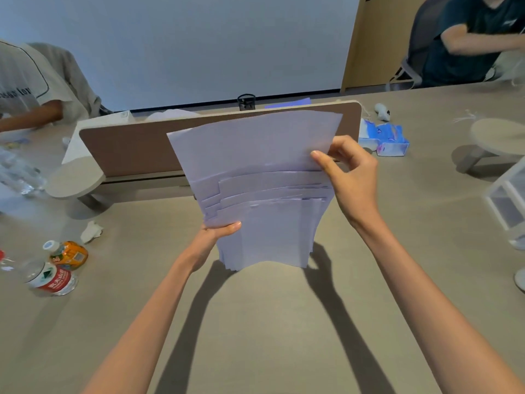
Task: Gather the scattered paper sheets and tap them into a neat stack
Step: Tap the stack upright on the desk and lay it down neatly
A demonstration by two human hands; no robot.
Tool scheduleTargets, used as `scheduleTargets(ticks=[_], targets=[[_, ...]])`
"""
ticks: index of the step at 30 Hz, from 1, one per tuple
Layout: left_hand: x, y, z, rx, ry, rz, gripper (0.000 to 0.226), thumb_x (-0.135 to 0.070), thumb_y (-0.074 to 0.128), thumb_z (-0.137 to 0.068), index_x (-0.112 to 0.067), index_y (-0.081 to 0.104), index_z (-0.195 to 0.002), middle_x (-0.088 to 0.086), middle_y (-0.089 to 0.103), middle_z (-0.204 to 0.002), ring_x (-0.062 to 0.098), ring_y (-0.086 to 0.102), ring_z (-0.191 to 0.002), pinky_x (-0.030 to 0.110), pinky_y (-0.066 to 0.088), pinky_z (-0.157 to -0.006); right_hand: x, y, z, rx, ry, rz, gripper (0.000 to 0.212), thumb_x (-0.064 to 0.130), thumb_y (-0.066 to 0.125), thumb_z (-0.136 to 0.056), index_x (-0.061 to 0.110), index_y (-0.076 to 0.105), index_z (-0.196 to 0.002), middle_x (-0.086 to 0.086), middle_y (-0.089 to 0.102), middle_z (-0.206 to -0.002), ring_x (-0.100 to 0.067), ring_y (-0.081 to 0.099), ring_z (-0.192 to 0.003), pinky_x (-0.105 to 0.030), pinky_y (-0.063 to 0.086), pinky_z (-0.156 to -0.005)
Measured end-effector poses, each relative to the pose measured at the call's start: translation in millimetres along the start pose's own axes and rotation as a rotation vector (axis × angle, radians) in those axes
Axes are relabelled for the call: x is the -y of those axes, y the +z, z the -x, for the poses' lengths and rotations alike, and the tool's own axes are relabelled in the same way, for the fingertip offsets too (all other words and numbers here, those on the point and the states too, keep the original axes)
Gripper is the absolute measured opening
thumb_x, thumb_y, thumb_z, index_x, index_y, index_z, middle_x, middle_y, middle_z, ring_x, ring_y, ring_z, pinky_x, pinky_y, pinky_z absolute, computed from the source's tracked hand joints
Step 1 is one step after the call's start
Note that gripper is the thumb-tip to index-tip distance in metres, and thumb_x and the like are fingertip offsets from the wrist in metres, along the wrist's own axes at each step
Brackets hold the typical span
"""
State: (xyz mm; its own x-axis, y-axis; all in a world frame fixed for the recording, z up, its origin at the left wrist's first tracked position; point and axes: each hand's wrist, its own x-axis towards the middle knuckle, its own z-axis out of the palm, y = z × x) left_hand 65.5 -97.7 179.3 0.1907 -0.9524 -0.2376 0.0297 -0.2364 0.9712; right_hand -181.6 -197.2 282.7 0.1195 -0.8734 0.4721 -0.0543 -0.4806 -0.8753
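A bundle of white paper sheets (261, 191) stands upright on its lower edge on the grey table (255, 322), at the centre of the head view. The sheets are uneven: their top edges sit at stepped heights and one sheet rises well above the others. My left hand (218, 234) grips the bundle's left edge low down, thumb across the front. My right hand (345, 172) pinches the right edge of the tall sheet near its top. The lower edge bows slightly off the table in the middle.
A brown divider panel (127, 149) stands just behind the paper. Two plastic bottles (61, 265) and a crumpled tissue (91, 231) lie at the left. Blue tissue packs (383, 137) and a clear box (508, 200) sit at the right. Two people sit at the far corners.
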Motion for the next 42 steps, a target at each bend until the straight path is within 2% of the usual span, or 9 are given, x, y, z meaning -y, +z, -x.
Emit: scheduleTargets(ticks=[6, 10, 16, 21, 25, 29, 31, 36, 42], targets=[[4.2, -1.7, 2.1, 0.005, 0.037, 0.026, 0.046, -0.009, 0.076, -0.076, -0.029, 0.066, -0.116, -0.004, 0.069, -0.123, 0.014, 0.062, -0.117, 0.039, 0.045, -0.103, -1.6, -6.5, -3.5, 0.071, 0.020, 0.142, 0.006, 0.010, 0.068, -0.084, 0.010, 0.070, -0.089, 0.004, 0.070, -0.083, -0.006, 0.062, -0.077, -0.032, 0.055, -0.080], [6.2, -1.7, 1.5, -0.007, 0.030, 0.025, 0.046, -0.009, 0.075, -0.071, -0.028, 0.067, -0.112, -0.009, 0.072, -0.115, 0.008, 0.065, -0.110, 0.035, 0.047, -0.100, 12.7, -6.7, -3.7, 0.053, -0.077, 0.094, 0.019, 0.010, 0.067, -0.087, 0.010, 0.065, -0.106, 0.006, 0.066, -0.097, -0.008, 0.062, -0.088, -0.021, 0.050, -0.079], [15.6, -2.8, -2.9, -0.024, 0.031, -0.014, 0.049, 0.001, 0.077, -0.075, -0.027, 0.064, -0.113, -0.011, 0.072, -0.112, 0.006, 0.065, -0.108, 0.037, 0.048, -0.103, 3.8, -10.5, -8.8, 0.150, -0.226, 0.303, 0.025, -0.005, 0.053, -0.083, 0.011, 0.071, -0.090, 0.006, 0.069, -0.083, -0.020, 0.063, -0.076, -0.040, 0.051, -0.070], [8.3, 1.4, -2.6, 0.057, 0.095, -0.050, 0.048, 0.003, 0.066, -0.085, -0.040, 0.070, -0.108, -0.015, 0.071, -0.114, 0.003, 0.064, -0.108, 0.016, 0.052, -0.083, 3.0, -30.4, -12.8, 0.160, -0.240, 0.348, 0.030, 0.004, 0.050, -0.079, 0.015, 0.074, -0.094, 0.010, 0.069, -0.081, -0.008, 0.066, -0.075, -0.038, 0.054, -0.063], [10.9, -1.1, -7.5, 0.056, 0.080, -0.078, 0.039, -0.003, 0.066, -0.088, -0.031, 0.064, -0.116, -0.013, 0.071, -0.115, 0.002, 0.064, -0.107, 0.014, 0.050, -0.081, 7.6, -34.5, -21.0, 0.208, -0.242, 0.352, 0.029, -0.002, 0.056, -0.078, 0.014, 0.074, -0.094, 0.013, 0.071, -0.082, -0.004, 0.065, -0.071, -0.039, 0.053, -0.060], [18.9, -5.0, -13.4, 0.041, 0.034, -0.095, 0.030, -0.012, 0.065, -0.089, -0.019, 0.066, -0.119, -0.006, 0.071, -0.118, 0.002, 0.063, -0.110, 0.017, 0.043, -0.088, 1.7, -17.2, -18.2, 0.341, -0.284, 0.533, 0.021, 0.013, 0.059, -0.081, 0.024, 0.073, -0.091, 0.008, 0.074, -0.081, -0.020, 0.067, -0.071, -0.039, 0.052, -0.064], [21.8, -6.8, -16.4, 0.037, 0.021, -0.107, 0.031, -0.014, 0.064, -0.090, -0.017, 0.065, -0.121, -0.007, 0.070, -0.120, 0.000, 0.061, -0.113, 0.018, 0.042, -0.092, -8.9, -12.8, -15.1, 0.344, -0.202, 0.528, 0.014, 0.018, 0.062, -0.082, 0.024, 0.073, -0.088, 0.005, 0.073, -0.079, -0.020, 0.065, -0.072, -0.039, 0.053, -0.067], [25.0, -6.4, -21.5, -0.023, 0.015, -0.097, 0.029, -0.016, 0.065, -0.091, -0.027, 0.065, -0.118, -0.014, 0.071, -0.113, -0.001, 0.063, -0.106, 0.017, 0.047, -0.086, -43.4, -34.6, -10.6, 0.312, 0.300, -0.099, 0.027, 0.016, 0.069, -0.086, 0.015, 0.065, -0.113, 0.010, 0.071, -0.109, -0.004, 0.065, -0.103, -0.021, 0.049, -0.089], [29.6, -5.0, -30.3, -0.126, -0.012, -0.048, 0.024, -0.008, 0.064, -0.092, -0.029, 0.067, -0.102, -0.019, 0.075, -0.094, -0.004, 0.068, -0.091, 0.014, 0.051, -0.075, -94.0, -59.6, 15.4, 0.717, 0.571, -0.087, 0.078, 0.072, 0.064, -0.068, 0.021, 0.060, -0.127, 0.004, 0.061, -0.132, -0.017, 0.052, -0.127, -0.041, 0.033, -0.111]])
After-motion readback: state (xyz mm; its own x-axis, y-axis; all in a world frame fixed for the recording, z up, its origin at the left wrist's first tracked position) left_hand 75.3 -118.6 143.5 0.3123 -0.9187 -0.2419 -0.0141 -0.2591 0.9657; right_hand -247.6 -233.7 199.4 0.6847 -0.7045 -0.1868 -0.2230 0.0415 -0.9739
